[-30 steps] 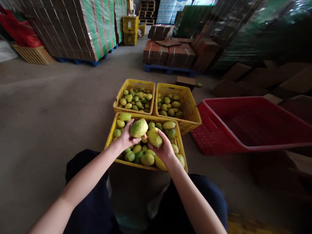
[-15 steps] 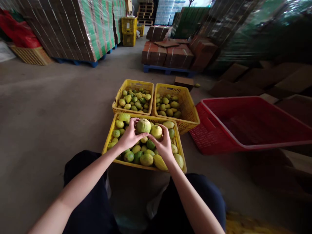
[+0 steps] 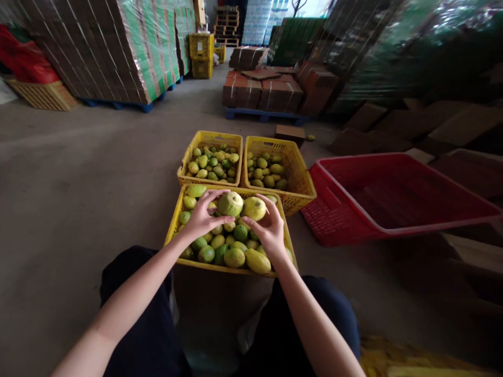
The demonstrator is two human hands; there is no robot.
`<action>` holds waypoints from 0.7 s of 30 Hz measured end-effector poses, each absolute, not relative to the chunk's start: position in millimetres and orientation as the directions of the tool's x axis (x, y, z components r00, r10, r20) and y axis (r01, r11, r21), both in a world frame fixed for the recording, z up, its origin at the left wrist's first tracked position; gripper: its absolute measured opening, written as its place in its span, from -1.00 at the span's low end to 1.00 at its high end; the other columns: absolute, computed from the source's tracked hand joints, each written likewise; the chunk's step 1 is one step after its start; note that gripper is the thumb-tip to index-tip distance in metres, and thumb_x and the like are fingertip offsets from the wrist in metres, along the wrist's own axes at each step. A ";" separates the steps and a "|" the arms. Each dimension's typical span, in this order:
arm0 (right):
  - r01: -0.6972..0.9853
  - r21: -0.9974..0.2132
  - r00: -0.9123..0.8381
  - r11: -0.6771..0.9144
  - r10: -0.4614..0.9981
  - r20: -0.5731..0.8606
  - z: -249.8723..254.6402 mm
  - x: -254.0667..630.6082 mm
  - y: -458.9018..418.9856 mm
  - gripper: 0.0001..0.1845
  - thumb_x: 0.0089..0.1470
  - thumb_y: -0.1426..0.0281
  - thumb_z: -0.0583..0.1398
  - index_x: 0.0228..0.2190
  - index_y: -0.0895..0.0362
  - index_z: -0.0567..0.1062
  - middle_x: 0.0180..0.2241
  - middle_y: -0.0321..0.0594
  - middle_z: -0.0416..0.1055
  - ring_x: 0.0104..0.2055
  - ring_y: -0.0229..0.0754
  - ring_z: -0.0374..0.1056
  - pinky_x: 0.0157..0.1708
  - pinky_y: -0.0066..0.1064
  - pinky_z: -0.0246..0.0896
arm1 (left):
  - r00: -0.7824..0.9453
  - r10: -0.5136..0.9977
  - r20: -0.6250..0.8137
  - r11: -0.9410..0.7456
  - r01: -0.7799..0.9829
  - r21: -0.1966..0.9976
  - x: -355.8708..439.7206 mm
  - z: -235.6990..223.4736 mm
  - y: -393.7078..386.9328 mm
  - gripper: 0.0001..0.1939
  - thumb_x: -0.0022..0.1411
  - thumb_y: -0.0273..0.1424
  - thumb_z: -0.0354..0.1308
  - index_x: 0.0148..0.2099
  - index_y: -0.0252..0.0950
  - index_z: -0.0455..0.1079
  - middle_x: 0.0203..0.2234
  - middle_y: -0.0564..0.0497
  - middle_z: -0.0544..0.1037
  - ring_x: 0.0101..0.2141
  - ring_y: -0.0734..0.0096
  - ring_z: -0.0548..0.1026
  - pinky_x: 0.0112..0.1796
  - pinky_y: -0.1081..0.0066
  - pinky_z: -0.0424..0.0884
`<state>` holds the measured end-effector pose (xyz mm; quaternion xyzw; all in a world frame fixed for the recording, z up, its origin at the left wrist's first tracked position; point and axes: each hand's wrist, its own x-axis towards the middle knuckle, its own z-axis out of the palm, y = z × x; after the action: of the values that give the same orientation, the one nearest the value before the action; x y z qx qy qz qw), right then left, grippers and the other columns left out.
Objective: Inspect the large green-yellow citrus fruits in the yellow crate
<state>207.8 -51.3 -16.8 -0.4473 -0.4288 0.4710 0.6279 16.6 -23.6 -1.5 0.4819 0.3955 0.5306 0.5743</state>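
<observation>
Above the front yellow crate, my left hand grips a round green-yellow lemon between thumb and fingers. Beside it, my right hand holds a yellower lemon, its end turned up. The two fruits are side by side, nearly touching. Below them the crate is filled with green and yellow lemons, such as a long yellow one near its front edge. My hands and forearms hide part of that fruit.
Two more yellow crates with lemons, a left one and a right one, stand behind the front crate. A large red basket is at the right. Boxes on a blue pallet and wrapped stacks stand farther back.
Both lemons are still held. The right-hand lemon has turned, and its end now faces more toward me. My hands have moved slightly apart, and the view has shifted a little.
</observation>
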 end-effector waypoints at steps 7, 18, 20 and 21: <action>-0.445 -0.893 0.152 0.064 0.988 -0.005 -11.4 207.8 -49.6 -0.55 -0.23 0.30 0.54 -0.25 0.00 0.59 -0.23 -0.31 0.60 -0.17 -0.15 0.48 -0.18 -0.38 0.44 | 0.248 0.925 -0.289 0.381 -0.600 0.704 24.4 5.9 -17.0 -0.58 0.12 -0.58 0.30 0.04 -0.20 0.51 -0.10 -0.01 0.64 -0.03 0.20 0.62 -0.06 0.32 0.58; -0.727 -0.628 -0.079 -0.277 0.943 -0.324 -19.8 209.0 -38.7 -0.78 0.00 0.28 0.28 -0.31 0.13 0.56 -0.45 -0.19 0.58 -0.43 -0.06 0.53 -0.60 -0.34 0.44 | 0.259 0.868 -0.424 0.480 -0.657 0.582 40.5 3.2 -12.5 -0.74 0.27 -0.24 0.18 -0.09 -0.29 0.49 -0.36 -0.09 0.65 -0.31 0.20 0.65 -0.49 0.45 0.49; -0.736 -0.616 -0.097 -0.282 0.944 -0.316 -21.2 209.5 -39.0 -0.77 0.01 0.24 0.30 -0.32 0.13 0.55 -0.50 -0.20 0.55 -0.52 -0.10 0.49 -0.73 -0.42 0.29 | 0.273 0.854 -0.444 0.493 -0.696 0.522 40.5 7.7 -11.3 -0.70 0.30 -0.25 0.12 -0.02 -0.28 0.50 -0.35 -0.09 0.66 -0.29 0.18 0.64 -0.46 0.42 0.52; -0.740 -0.611 -0.105 -0.281 0.945 -0.309 -21.8 209.6 -39.1 -0.74 0.01 0.20 0.31 -0.31 0.13 0.55 -0.51 -0.20 0.54 -0.57 -0.13 0.44 -0.79 -0.45 0.19 | 0.288 0.850 -0.441 0.500 -0.704 0.505 40.7 9.5 -11.6 -0.68 0.31 -0.25 0.10 0.02 -0.27 0.50 -0.33 -0.09 0.66 -0.28 0.18 0.64 -0.46 0.41 0.53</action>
<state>209.6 -39.1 -21.8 -0.3345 -0.1535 0.7272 0.5794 40.7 -11.6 9.5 0.1067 0.3427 0.4885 0.7953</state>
